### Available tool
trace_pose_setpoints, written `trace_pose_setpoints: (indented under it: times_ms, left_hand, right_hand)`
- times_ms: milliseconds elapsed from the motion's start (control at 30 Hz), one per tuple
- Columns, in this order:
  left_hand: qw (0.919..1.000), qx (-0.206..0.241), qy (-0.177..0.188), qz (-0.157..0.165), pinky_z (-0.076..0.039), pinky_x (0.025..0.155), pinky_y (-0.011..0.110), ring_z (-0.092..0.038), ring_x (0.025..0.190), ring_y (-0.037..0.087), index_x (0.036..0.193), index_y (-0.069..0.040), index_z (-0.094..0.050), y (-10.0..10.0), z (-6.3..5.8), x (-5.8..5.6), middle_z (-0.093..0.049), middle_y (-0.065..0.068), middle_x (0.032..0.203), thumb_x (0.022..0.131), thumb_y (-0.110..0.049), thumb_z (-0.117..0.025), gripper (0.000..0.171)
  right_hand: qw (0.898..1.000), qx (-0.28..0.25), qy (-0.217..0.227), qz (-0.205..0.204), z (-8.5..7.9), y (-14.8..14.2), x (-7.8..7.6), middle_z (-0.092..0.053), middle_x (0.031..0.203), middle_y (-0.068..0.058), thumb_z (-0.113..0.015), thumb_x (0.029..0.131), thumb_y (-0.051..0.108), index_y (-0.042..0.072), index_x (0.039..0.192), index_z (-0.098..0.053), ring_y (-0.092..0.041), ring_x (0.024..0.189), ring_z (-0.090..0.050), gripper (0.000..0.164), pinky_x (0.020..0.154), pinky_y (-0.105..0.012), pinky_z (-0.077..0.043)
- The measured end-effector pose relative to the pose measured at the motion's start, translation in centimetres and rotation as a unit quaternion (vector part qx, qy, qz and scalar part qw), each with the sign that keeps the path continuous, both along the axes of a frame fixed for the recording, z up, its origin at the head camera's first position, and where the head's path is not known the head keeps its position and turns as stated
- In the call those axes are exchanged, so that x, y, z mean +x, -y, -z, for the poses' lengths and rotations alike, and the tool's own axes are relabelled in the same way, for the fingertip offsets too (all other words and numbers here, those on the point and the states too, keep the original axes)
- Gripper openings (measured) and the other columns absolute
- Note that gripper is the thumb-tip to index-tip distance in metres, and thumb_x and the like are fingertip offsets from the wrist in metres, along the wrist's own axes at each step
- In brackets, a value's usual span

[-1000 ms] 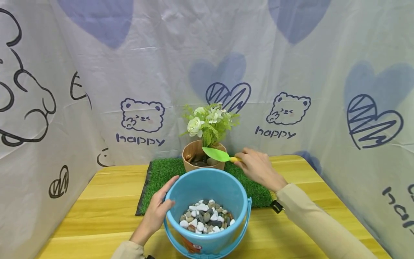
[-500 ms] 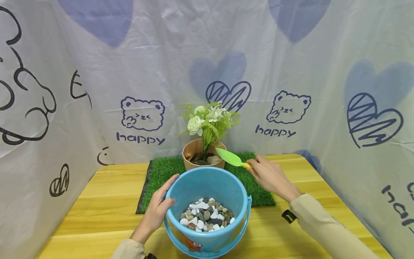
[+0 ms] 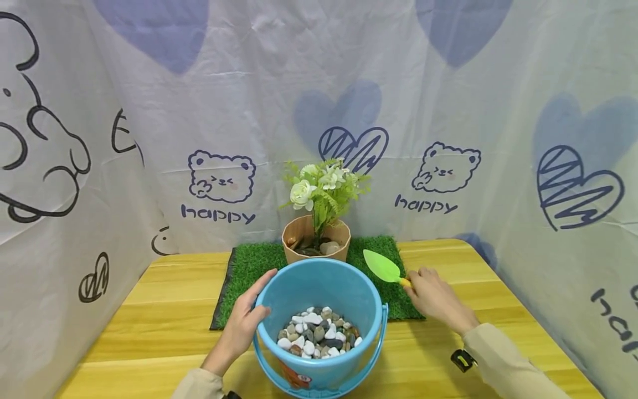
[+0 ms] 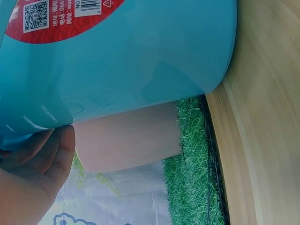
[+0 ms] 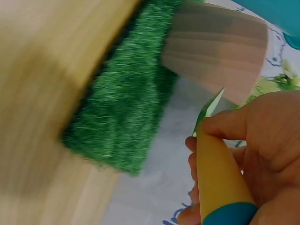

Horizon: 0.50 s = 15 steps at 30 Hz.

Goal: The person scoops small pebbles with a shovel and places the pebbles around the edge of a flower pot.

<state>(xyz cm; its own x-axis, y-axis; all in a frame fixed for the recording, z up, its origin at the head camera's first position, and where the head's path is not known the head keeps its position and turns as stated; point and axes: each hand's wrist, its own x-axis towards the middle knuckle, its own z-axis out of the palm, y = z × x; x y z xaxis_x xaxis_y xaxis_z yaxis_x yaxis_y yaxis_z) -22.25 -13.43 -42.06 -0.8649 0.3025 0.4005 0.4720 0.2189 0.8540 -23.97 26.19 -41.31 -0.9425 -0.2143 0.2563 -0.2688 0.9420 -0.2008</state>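
Observation:
My left hand [image 3: 242, 320] grips the left rim of a blue bucket [image 3: 319, 363], thumb over the edge and fingers along the outside wall. White, grey and brown pebbles [image 3: 319, 332] cover the bucket's bottom. In my right hand [image 3: 438, 296] is a small toy trowel with a green blade [image 3: 382, 266] and a yellow handle [image 5: 218, 173]; thumb and fingers wrap the handle. The blade is held above the grass mat, right of the bucket, with nothing on it. Behind the bucket stands a peach flower pot [image 3: 299, 230] with white flowers [image 3: 319, 185] and a few stones inside.
The pot stands on a green artificial grass mat [image 3: 249, 266] laid on a yellow wood-grain table [image 3: 164, 310]. The bucket's handle [image 3: 381, 349] hangs down at its front. A printed white cloth [image 3: 279, 83] surrounds the table at the back and sides.
My right hand has drawn the trowel away from over the pot, to the right and toward me. My left hand and the bucket stay in place.

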Motion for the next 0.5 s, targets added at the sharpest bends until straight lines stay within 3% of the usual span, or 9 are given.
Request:
trace_pose_setpoints:
  times_ms: [133, 333, 500]
  left_hand:
    - [1.0000, 0.001, -0.006, 0.004, -0.059, 0.083, 0.043, -0.055, 0.123, 0.044, 0.153, -0.019, -0.034, 0.1, 0.1, 0.0, -0.044, 0.021, 0.148, 0.087, -0.002, -0.041, 0.069]
    - [0.9997, -0.002, -0.023, 0.010, -0.059, 0.082, 0.044, -0.056, 0.122, 0.045, 0.153, -0.018, -0.034, 0.2, 0.2, 0.2, -0.045, 0.023, 0.147, 0.087, -0.002, -0.042, 0.069]
    - [0.9998, -0.002, -0.020, 0.006, -0.059, 0.082, 0.041, -0.056, 0.122, 0.043, 0.153, -0.020, -0.034, 0.2, 0.2, 0.2, -0.046, 0.021, 0.148, 0.087, -0.003, -0.042, 0.069]
  right_hand:
    - [1.000, 0.011, 0.006, 0.001, 1.5, -0.6, 0.6, -0.053, 0.081, -0.010, -0.059, 0.093, 0.012, 0.000, 0.091, -0.060, -0.026, 0.078, -0.048, 0.012, 0.069, -0.042, -0.046]
    - [1.000, 0.010, 0.026, 0.004, 3.3, -1.4, 1.1, -0.060, 0.090, -0.015, -0.061, 0.091, 0.011, -0.004, 0.100, -0.063, -0.031, 0.086, -0.056, 0.018, 0.078, -0.050, -0.052]
    - [0.998, -0.006, 0.057, 0.003, 4.6, -1.6, 1.2, -0.061, 0.089, -0.014, -0.063, 0.090, 0.011, -0.003, 0.098, -0.063, -0.029, 0.083, -0.059, 0.016, 0.074, -0.045, -0.056]
